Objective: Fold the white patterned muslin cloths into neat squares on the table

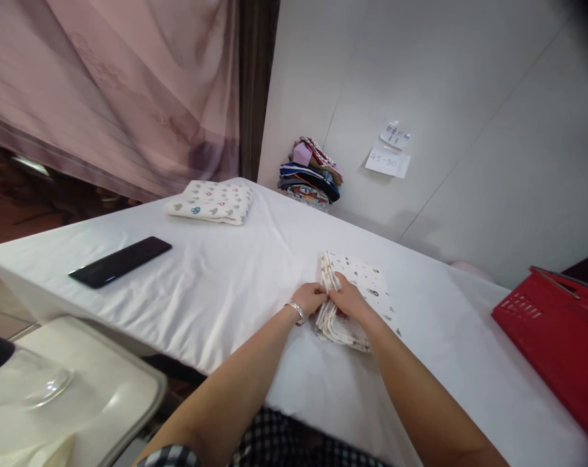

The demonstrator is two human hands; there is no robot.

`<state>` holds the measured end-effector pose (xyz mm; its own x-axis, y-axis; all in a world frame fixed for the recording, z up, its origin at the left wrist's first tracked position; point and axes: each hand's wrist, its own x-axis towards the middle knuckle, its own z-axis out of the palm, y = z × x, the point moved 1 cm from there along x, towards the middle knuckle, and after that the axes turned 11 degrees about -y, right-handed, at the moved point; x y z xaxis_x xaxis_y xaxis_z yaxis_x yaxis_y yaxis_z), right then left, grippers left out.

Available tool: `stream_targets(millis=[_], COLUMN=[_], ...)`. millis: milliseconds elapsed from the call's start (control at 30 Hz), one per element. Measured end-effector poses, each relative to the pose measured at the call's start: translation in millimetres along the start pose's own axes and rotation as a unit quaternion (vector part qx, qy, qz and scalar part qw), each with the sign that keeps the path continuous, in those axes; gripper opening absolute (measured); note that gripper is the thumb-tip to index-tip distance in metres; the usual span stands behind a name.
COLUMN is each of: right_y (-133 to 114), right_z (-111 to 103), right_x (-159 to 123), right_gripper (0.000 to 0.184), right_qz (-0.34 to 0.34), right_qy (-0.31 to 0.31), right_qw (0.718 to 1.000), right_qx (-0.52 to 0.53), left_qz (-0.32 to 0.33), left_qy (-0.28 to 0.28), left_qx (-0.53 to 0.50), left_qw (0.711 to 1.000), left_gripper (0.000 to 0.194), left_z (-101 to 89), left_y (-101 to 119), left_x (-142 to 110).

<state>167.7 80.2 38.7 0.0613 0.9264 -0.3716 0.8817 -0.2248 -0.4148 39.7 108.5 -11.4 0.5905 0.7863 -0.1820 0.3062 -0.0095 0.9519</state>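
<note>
Two bare hands meet at the near-left edge of a folded patterned cloth [371, 285] on a white-covered table [216, 279]. The left hand [309, 299] pinches the edge's layers; the right hand [347, 297] grips them beside it. Farther left lie a second folded cloth [213, 202] and a black phone [121, 261].

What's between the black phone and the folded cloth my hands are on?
Only bare white tablecloth between the phone and folded cloth, in the head view.
</note>
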Motion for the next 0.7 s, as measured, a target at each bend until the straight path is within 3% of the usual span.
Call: stream_targets(millis=[167, 533, 700], right_y=[-5, 0, 0], right_z=[-3, -2, -3], right_x=[-3, -1, -3], right_gripper=[0.065, 0.069, 0.067], right_qz=[0.022, -0.026, -0.010], right_qy=[-0.041, -0.080, -0.073], right_qw=[0.997, 0.991, 0.995], right_qx=[0.061, 0.099, 0.063], left_qz=[-0.020, -0.053, -0.078], left_qy=[-0.016, -0.035, -0.003], left_qx=[-0.049, -0.093, -0.092], left_qw=[0.998, 0.994, 0.993], left_gripper=[0.014, 0.010, 0.015], left_z=[-1.1, -6.0, -3.7], left_y=[5, 13, 10], left_x=[-2, -7, -5])
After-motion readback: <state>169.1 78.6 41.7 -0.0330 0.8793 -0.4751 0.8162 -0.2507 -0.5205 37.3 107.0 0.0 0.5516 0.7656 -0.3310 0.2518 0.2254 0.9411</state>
